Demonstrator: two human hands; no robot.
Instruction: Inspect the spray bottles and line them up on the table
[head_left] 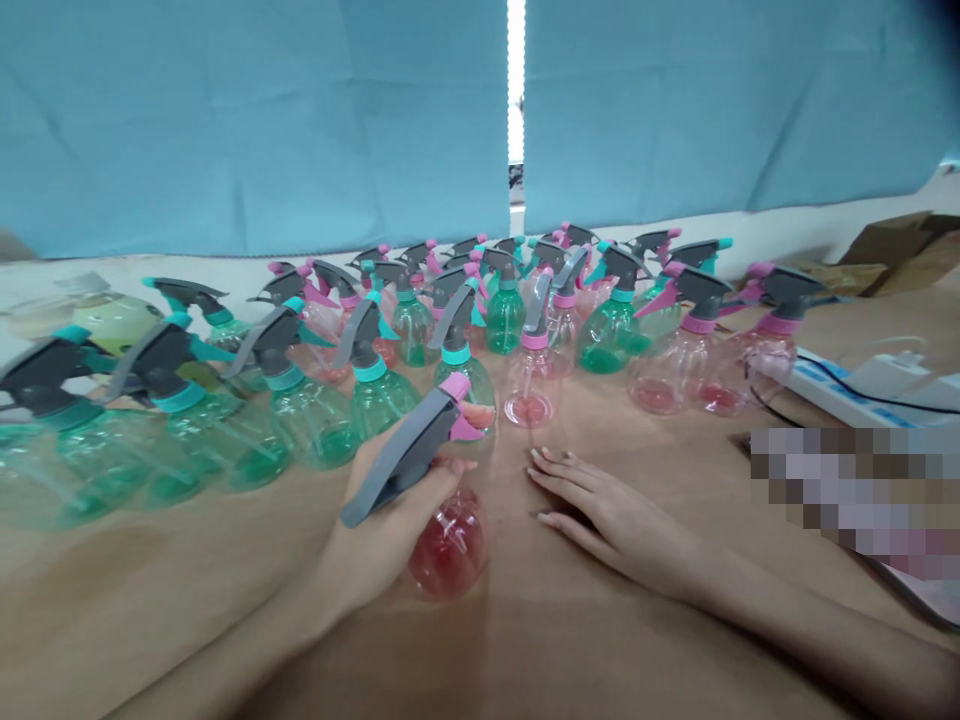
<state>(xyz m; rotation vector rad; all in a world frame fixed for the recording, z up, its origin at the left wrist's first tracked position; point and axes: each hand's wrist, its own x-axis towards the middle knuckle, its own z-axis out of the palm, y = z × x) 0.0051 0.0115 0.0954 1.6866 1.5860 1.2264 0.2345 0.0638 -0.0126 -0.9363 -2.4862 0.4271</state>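
A pink spray bottle (448,540) with a grey trigger head is gripped by the left hand (390,520) and rests on the brown worktop (525,640). The right hand (607,515) is laid flat and empty just beside it. Green spray bottles (315,420) and pink ones are ranged behind.

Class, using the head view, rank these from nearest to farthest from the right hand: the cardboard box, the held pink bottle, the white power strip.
1. The pink bottle, just left of the right hand, in the grip of the left hand.
2. The white power strip, to the right on the table.
3. The cardboard box, at the far back right.
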